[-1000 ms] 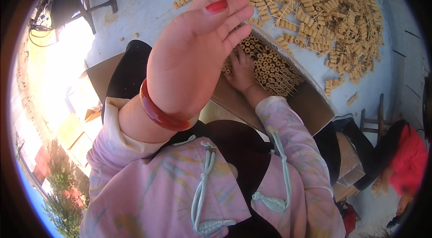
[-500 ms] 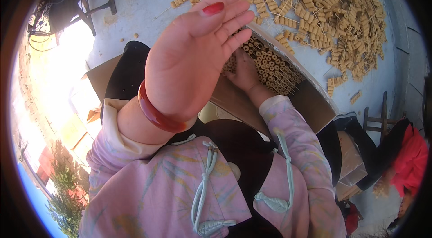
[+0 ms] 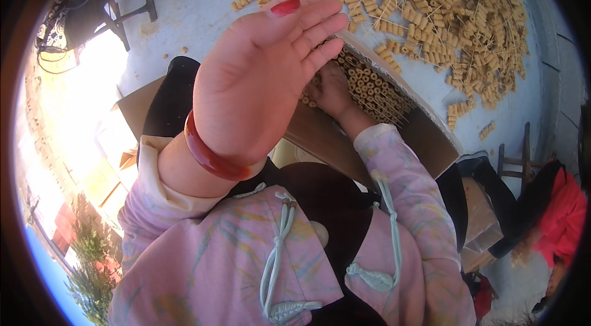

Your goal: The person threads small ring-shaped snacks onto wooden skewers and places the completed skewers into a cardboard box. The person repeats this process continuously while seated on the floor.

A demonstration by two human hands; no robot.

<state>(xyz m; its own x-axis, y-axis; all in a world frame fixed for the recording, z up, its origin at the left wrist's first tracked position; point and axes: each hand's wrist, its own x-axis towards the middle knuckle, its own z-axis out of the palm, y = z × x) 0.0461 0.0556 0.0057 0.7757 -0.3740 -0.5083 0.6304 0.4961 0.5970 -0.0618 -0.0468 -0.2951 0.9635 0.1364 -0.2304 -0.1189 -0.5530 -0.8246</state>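
Pale blue-grey floor (image 3: 184, 18), lightly stained, across the upper middle and down the right side. At upper left, a dark stool frame (image 3: 150, 4); at right, a second dark stool (image 3: 526, 152). At far right, a grey surface (image 3: 563, 70) with dark joints, wall or paving uncertain. Along the left, strong daylight glare (image 3: 98, 73). At lower left, a green plant (image 3: 92, 273) beside a narrow strip of blue sky (image 3: 48, 277).

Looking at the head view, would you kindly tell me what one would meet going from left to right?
Green plant → reddish-brown bangle → right hand inside the cardboard box → rightmost stool → red garment
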